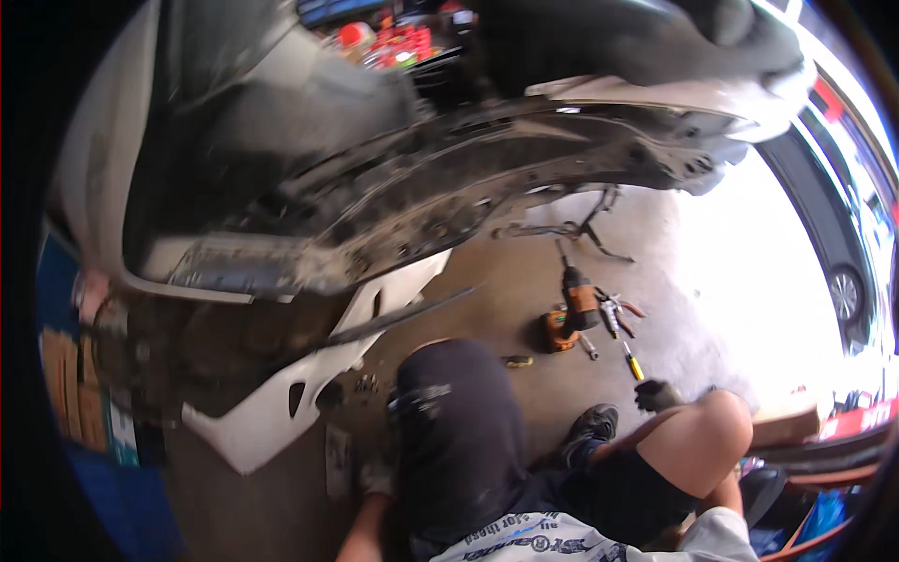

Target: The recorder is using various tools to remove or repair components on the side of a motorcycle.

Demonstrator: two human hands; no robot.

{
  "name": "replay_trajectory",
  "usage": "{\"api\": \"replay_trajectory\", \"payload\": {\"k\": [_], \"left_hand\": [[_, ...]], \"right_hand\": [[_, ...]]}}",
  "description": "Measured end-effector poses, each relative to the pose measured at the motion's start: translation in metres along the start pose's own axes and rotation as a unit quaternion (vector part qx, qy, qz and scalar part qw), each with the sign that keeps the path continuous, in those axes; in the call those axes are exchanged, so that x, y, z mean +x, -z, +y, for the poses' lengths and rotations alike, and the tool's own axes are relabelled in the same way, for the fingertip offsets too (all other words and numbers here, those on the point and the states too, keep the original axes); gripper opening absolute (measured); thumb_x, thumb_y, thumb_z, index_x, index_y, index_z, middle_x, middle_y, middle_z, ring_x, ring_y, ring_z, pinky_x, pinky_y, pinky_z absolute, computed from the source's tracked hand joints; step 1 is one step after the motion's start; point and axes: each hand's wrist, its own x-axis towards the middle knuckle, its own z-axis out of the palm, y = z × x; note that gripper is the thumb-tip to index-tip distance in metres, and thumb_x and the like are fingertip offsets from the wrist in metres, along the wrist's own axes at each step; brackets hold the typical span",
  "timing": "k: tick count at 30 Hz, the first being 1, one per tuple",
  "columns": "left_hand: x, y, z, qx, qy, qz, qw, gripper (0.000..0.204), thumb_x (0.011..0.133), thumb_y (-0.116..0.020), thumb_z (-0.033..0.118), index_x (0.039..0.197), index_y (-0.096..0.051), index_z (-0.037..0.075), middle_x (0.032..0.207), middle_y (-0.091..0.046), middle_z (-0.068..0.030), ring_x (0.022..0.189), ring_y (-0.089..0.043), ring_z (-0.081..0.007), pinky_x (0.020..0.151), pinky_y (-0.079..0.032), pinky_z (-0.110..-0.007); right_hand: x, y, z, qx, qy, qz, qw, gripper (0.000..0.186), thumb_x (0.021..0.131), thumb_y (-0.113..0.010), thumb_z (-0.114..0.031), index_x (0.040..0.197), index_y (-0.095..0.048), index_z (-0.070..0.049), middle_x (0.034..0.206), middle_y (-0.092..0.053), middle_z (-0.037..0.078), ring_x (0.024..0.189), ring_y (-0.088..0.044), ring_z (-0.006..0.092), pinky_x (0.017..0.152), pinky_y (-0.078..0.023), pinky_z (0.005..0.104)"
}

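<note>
- One pale car body (pixel 375 178) takes up the most room, arching over the upper part of the view, its dark, dusty underside bared; the step in hand looks to me like bodywork around that edge, at a pause to sort tools or parts.
- A long white panel (pixel 272 412) lies on the floor by the car's lower edge, a dark strip (pixel 403 317) crossing over it; I judge it a trim piece that is off the car.
- The orange-and-black power driver (pixel 581 300) sits on the concrete ahead of the crouching person, in nobody's hand.
- The left hand (pixel 376 478) hangs low beside the dark-clad knee, next to a flat greyish piece (pixel 338 459); it is dim and blurred, so I cannot tell whether the fingers are apart, together or clamped on something.
- The right hand (pixel 660 395), gloved, is out past the bare knee; its finger position is too unclear to tell.
- Pliers (pixel 629 314) lie close to the driver.
- The yellow-handled screwdriver (pixel 634 363) is on the floor just ahead of the right hand; taking it would, I reckon, call for a short forward reach and a pinch on the handle.
- Small loose bits (pixel 366 382) lie beside the panel, easily scattered by a careless foot.
</note>
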Motion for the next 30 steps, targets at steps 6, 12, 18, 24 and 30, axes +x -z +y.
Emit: {"api": "replay_trajectory", "payload": {"k": [6,12,18,24,30], "left_hand": [[0.112,0.236,0.095,-0.411,-0.172,0.207,0.871,0.038,0.098,-0.05,0.038,0.104,-0.059,0.002,0.093,-0.063,-0.0113,0.08,-0.058,-0.0122,0.065,-0.047,-0.029],[0.071,0.389,0.353,-0.476,-0.364,0.073,0.797,0.026,0.093,-0.062,0.03,0.095,-0.063,0.004,0.085,-0.064,-0.0029,0.076,-0.057,-0.009,0.069,-0.046,-0.024],[0.055,0.343,0.486,-0.507,-0.442,-0.177,0.718,0.016,0.087,-0.069,0.014,0.101,-0.065,0.005,0.086,-0.065,-0.0005,0.077,-0.058,-0.0076,0.069,-0.046,-0.022],[0.1,0.292,0.506,-0.512,-0.35,-0.264,0.738,0.012,0.089,-0.065,0.012,0.1,-0.065,0.006,0.084,-0.064,0.0007,0.073,-0.056,-0.0048,0.067,-0.043,-0.02],[0.177,0.268,0.486,-0.034,-0.484,0.084,0.87,0.032,0.084,-0.062,0.022,0.113,-0.061,0.008,0.107,-0.064,-0.0196,0.102,-0.061,-0.0338,0.091,-0.047,-0.043]], "right_hand": [[-0.072,0.111,-0.198,-0.022,0.256,0.056,0.965,0.027,0.086,-0.061,-0.014,0.109,-0.065,-0.001,0.095,-0.069,0.007,0.084,-0.062,0.0117,0.079,-0.051,0.0287],[-0.126,0.108,-0.356,0.029,0.473,-0.006,0.88,0.038,0.091,-0.06,-0.032,0.119,-0.062,-0.007,0.112,-0.068,0.008,0.099,-0.064,0.0156,0.09,-0.049,0.0291],[-0.138,0.076,-0.383,0.028,0.504,-0.073,0.86,0.041,0.094,-0.053,-0.033,0.119,-0.058,-0.001,0.103,-0.066,0.012,0.091,-0.061,0.0176,0.083,-0.049,0.0325],[-0.103,0.091,-0.329,0.178,0.336,-0.169,0.91,0.03,0.095,-0.052,-0.032,0.103,-0.064,-0.006,0.079,-0.059,0.001,0.071,-0.056,0.0098,0.066,-0.048,0.0267],[-0.033,0.159,-0.283,0.111,0.309,0.301,0.895,0.03,0.09,-0.057,-0.033,0.104,-0.064,-0.008,0.086,-0.068,0.013,0.077,-0.064,0.0266,0.072,-0.05,0.037]]}}
